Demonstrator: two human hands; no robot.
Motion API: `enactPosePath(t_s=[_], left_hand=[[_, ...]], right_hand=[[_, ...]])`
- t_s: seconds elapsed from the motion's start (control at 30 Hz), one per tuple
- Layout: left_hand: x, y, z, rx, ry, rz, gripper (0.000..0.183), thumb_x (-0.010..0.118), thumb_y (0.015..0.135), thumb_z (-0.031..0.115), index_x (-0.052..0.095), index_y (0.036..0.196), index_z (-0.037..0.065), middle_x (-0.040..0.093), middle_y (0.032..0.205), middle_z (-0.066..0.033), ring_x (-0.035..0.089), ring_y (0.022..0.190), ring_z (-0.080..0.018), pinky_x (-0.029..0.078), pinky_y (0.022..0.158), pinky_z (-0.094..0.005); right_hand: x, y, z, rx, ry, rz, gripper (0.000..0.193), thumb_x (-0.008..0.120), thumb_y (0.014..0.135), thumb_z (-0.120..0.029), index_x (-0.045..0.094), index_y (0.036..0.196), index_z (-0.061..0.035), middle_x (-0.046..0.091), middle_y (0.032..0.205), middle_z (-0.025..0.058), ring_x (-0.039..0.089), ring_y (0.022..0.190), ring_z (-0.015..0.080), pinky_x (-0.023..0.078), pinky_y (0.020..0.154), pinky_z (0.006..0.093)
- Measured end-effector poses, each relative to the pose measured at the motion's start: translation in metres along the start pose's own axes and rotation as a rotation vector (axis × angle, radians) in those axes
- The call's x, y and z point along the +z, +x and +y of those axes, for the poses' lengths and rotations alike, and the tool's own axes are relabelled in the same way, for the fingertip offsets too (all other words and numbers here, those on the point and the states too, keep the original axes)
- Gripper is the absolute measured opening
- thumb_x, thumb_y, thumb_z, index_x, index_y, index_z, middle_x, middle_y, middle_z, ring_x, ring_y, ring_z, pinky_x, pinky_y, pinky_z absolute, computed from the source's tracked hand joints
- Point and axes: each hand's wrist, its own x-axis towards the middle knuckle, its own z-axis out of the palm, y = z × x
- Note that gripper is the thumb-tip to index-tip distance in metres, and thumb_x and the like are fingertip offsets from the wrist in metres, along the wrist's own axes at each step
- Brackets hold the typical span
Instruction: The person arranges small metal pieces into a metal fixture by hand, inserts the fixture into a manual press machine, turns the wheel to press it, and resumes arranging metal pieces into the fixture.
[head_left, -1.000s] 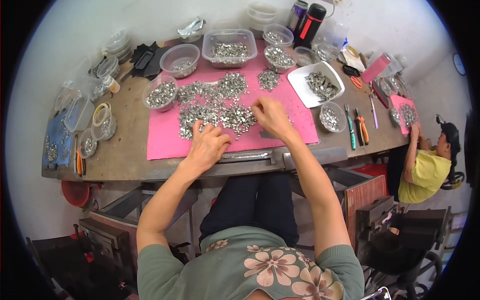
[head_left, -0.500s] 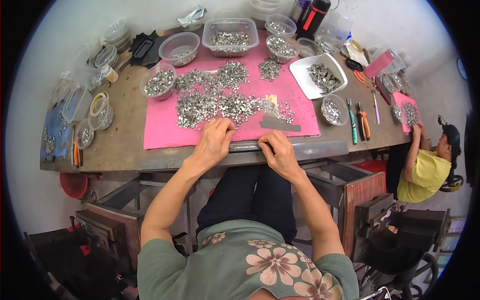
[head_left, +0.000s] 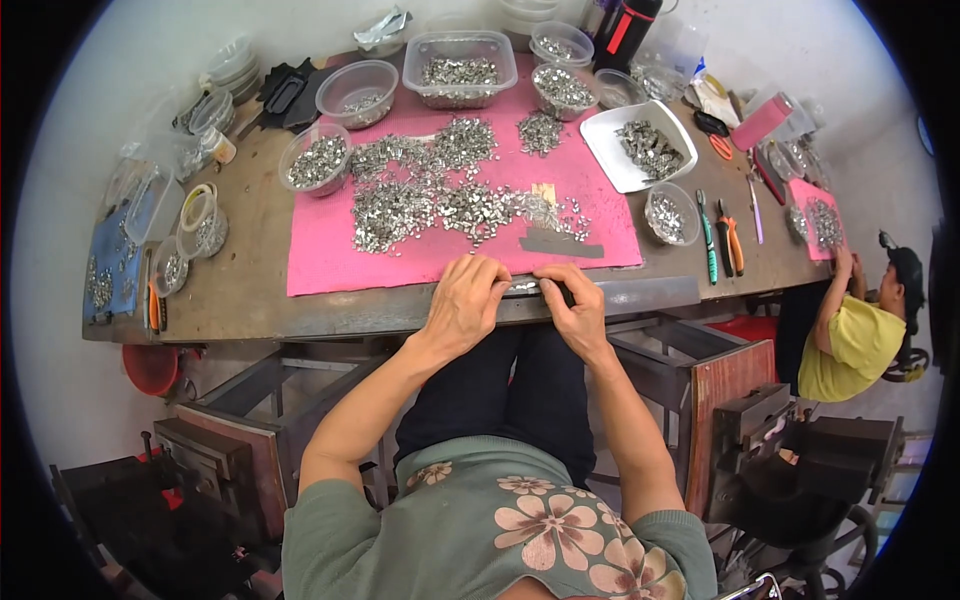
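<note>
The left hand [head_left: 468, 303] and the right hand [head_left: 573, 310] sit just apart at the near edge of the counter [head_left: 235, 285], fingertips turned toward each other over a narrow metal channel [head_left: 522, 287]. Small silver pieces show in that channel, in the gap between the hands. The left thumb and fingers are drawn in close; whether they pinch a piece cannot be told. The right fingers curl around or beside something dark, too hidden to name, and whether they grip it is unclear.

Just beyond lies a pink mat [head_left: 335, 272], with a loose heap of silver metal pieces [head_left: 395, 215] spread over its middle and a flat grey strip [head_left: 560, 245] near its front edge. A white tray [head_left: 606, 152] of darker pieces and a round clear bowl [head_left: 318, 168] flank the heap.

For good work here, light fingertip contact seems best: pieces this small probably tip or skid if pushed hard. Bracing both wrists or finger heels near the counter's edge should steady them, and leaving the gap between the hands open keeps the channel in sight. Pressing along its length, rather than across, would likely avoid knocking pieces out.
</note>
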Motion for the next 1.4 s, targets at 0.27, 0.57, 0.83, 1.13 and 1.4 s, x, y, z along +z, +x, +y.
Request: enactPosePath(t_s=[0.27,0.57,0.83,1.13,1.4], left_hand=[[0.001,0.001,-0.001,0.044,0.047,0.01,0.012,0.069,0.086,0.003,0.06,0.093,0.004,0.062,0.09,-0.0097,0.06,0.089,-0.0308,0.045,0.083,-0.0419],[0.001,-0.004,0.007,0.167,0.238,0.033,0.017,0.073,0.086,0.01,0.065,0.1,0.006,0.064,0.094,-0.0071,0.06,0.094,-0.0282,0.046,0.088,-0.0422],[-0.003,0.014,0.0,0.113,0.275,-0.006,0.024,0.072,0.09,0.014,0.069,0.113,0.009,0.067,0.1,-0.0044,0.06,0.099,-0.0247,0.037,0.104,-0.0523],[0.025,0.069,-0.033,0.166,0.411,-0.232,0.068,0.059,0.088,0.0,0.044,0.153,0.015,0.068,0.129,-0.0121,0.045,0.138,-0.0436,0.015,0.114,-0.0737],[0.019,0.067,-0.036,0.132,0.348,-0.317,0.065,0.059,0.093,0.003,0.043,0.154,0.02,0.072,0.121,-0.0114,0.045,0.139,-0.0448,0.016,0.113,-0.0752]], right_hand=[[0.001,0.001,-0.002,0.032,-0.006,0.002,0.012,0.066,0.091,0.002,0.071,0.101,0.0004,0.07,0.095,0.0126,0.069,0.084,0.025,0.053,0.077,0.0331],[0.005,-0.012,0.005,-0.215,-0.217,0.032,0.027,0.072,0.083,0.001,0.071,0.109,-0.0029,0.068,0.11,0.0144,0.066,0.096,0.0299,0.05,0.085,0.0373],[-0.001,-0.012,0.004,-0.313,-0.324,0.049,0.034,0.074,0.083,-0.004,0.069,0.117,-0.0039,0.064,0.118,0.0135,0.061,0.107,0.0312,0.045,0.093,0.0421],[-0.007,0.051,0.029,-0.224,-0.648,-0.131,0.033,0.063,0.094,-0.012,0.066,0.125,-0.0009,0.059,0.142,0.01,0.049,0.134,0.0391,0.035,0.111,0.0547],[-0.014,0.035,0.026,-0.251,-0.669,-0.209,0.028,0.066,0.092,-0.008,0.071,0.119,-0.0045,0.066,0.134,0.0087,0.049,0.137,0.0337,0.033,0.115,0.0542]])
